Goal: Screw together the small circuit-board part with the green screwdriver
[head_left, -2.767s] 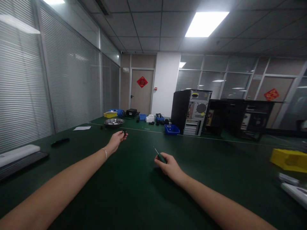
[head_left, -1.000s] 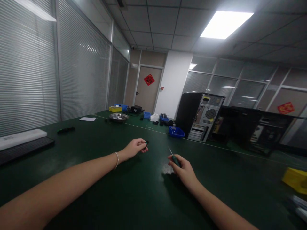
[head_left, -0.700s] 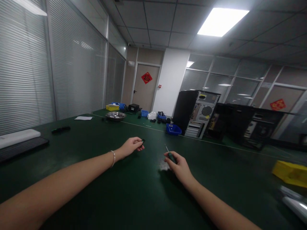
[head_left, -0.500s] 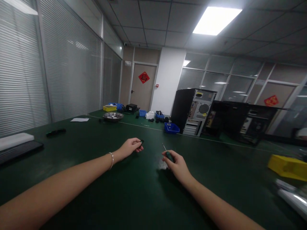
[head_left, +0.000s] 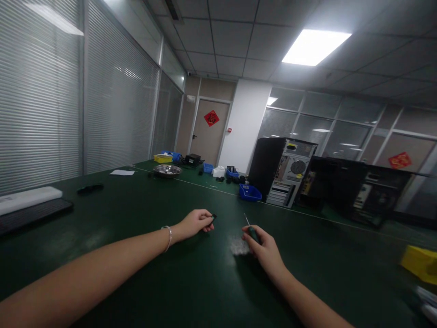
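Note:
My left hand (head_left: 197, 222), with a silver bracelet at the wrist, is closed in a pinch on a small dark flat piece (head_left: 213, 217). Only an edge of that piece shows past the fingertips, so its kind is unclear. To the right, my right hand (head_left: 262, 243) grips the green handle of a screwdriver (head_left: 252, 232). Its thin metal shaft points up and slightly left, away from me. Both hands are above the dark green tabletop (head_left: 164, 282), some way apart from each other. A pale reflection lies on the table beside my right hand.
A computer tower (head_left: 287, 173) stands behind, near a blue bin (head_left: 250, 192). A metal bowl (head_left: 167, 171) sits at the far left. A keyboard (head_left: 37, 216) and a dark object (head_left: 90, 188) lie left. On the right is a yellow bin (head_left: 419, 263).
The whole view has shifted, so things appear a little further right and lower. Both hands keep their grips on the dark piece and the screwdriver.

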`<action>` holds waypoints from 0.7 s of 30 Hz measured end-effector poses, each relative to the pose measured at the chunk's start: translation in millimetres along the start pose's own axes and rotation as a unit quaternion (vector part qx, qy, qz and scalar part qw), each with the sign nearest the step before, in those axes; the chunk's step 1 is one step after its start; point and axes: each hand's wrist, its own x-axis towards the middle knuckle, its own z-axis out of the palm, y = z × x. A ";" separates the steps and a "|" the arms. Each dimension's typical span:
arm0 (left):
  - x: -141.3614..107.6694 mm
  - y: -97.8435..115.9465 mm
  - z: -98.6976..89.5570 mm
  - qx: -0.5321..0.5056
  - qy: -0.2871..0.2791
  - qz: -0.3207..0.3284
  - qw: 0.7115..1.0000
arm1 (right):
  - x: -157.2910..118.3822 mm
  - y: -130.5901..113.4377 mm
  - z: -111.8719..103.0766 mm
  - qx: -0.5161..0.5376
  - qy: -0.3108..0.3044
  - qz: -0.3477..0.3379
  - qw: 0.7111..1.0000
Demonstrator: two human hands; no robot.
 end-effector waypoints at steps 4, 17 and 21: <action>-3.1 4.9 2.7 0.007 0.001 -0.006 1.000 | -0.8 -5.6 3.5 0.014 0.014 -0.007 1.000; -9.1 16.9 12.8 0.026 -0.020 -0.007 0.999 | -8.3 -23.9 5.9 0.046 -0.013 0.002 0.999; -10.5 16.9 13.1 0.040 -0.035 -0.004 0.999 | -5.7 -19.7 7.4 0.037 -0.012 -0.002 0.999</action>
